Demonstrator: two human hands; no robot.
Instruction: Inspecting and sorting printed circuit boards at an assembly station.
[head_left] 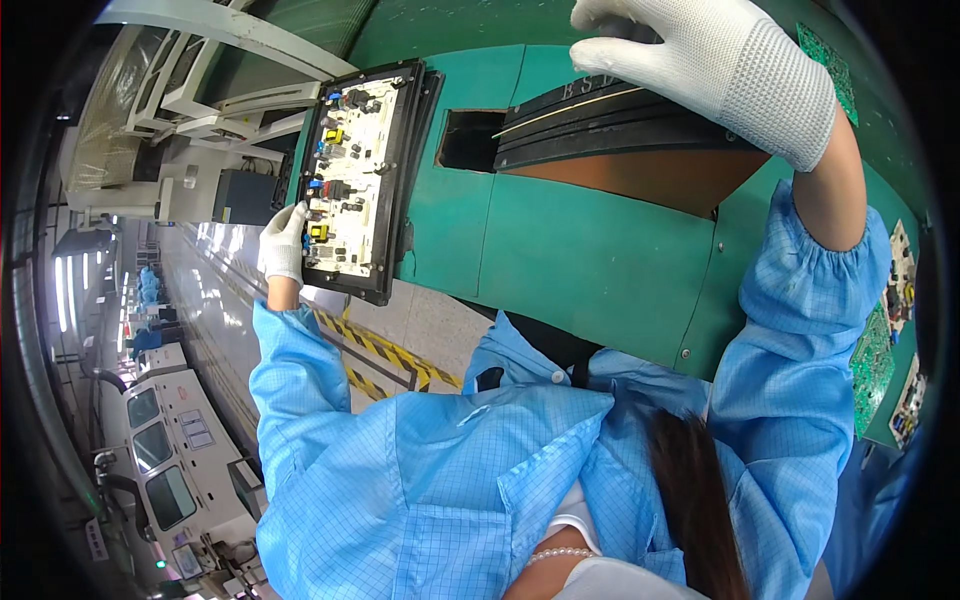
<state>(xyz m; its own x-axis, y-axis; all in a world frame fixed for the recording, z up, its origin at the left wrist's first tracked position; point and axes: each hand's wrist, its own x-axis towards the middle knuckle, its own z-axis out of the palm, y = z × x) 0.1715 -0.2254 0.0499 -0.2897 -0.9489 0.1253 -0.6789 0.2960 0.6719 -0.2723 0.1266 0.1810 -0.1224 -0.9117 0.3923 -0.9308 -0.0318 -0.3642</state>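
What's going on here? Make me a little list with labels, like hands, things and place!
left hand: white-gloved left hand grips the lower edge of a black tray tilted up from the green table
in the tray: a white circuit board with blue, yellow and black parts
right hand: white-gloved right hand rests on a stack of black trays
table: has a rectangular hole beside the stack
far right: more circuit boards lie on the table
clothing: blue sleeves

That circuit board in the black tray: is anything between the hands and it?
No. The left hand already grips the black tray holding the circuit board by its edge. The right hand rests on stacked black trays instead.
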